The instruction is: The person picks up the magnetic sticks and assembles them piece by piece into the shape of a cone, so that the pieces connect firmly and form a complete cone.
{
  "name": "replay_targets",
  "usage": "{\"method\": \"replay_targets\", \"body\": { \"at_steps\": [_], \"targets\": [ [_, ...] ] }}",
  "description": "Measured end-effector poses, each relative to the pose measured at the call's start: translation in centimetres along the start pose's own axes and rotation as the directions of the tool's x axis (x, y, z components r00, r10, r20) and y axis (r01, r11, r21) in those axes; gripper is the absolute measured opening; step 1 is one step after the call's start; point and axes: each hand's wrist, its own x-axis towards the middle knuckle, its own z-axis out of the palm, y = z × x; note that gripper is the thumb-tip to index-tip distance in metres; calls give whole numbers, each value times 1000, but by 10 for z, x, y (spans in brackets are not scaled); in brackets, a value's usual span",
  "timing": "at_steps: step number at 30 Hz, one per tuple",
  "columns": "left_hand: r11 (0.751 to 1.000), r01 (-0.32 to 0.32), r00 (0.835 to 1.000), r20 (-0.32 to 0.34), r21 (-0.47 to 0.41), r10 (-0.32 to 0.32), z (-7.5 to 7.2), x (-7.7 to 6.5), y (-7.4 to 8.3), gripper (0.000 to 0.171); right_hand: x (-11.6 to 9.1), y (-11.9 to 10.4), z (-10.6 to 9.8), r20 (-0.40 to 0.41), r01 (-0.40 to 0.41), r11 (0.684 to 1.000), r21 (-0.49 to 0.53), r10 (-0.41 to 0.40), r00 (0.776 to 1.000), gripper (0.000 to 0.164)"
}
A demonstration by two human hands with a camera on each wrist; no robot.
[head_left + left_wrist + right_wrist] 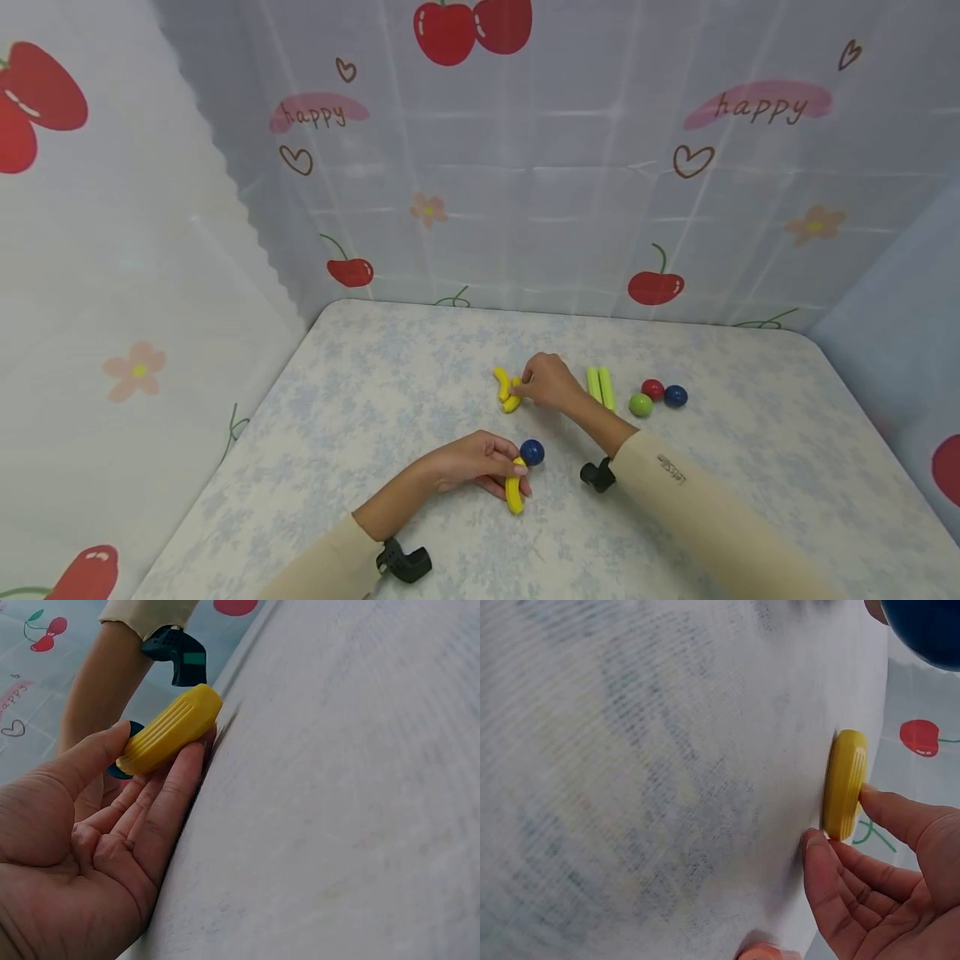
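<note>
Btw, ball point(532, 452) nr L hand point(478, 461).

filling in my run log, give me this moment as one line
left hand: holds yellow piece | right hand: touches another yellow piece | blue ball: beside left hand

At this distance I take the blue ball point(532, 452) beside the left hand point(480, 461) for smooth, glossy plastic. Just in front of that ball, the banana point(513, 493) looks like moulded plastic, softly shiny, with ribbed grooves; beyond the ball, the bananas point(502, 383) seem the same stuff. To its right, the red ball point(653, 390) and green ball point(641, 405) show me glossy, plastic-like skins. Beneath it, the table cover point(420, 367) reads matt, with a fine woven-looking grain. Far behind it, the curtain point(510, 167) resembles thin, creased plastic sheeting with a sheen. I see matt cloth in the sleeve point(697, 492) right of it.
</note>
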Motion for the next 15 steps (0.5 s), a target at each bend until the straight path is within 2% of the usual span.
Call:
{"method": "replay_targets", "body": {
  "at_steps": [7,15],
  "targets": [
    [1000,-5,1000,-2,-7,5,0,1,0,31,1,0,-2,25,-56,997,-51,57,998,11],
    [1000,-11,1000,-9,-23,11,-2,0,-2,23,-5,0,-2,48,-60,997,-37,62,997,11]
  ]
}}
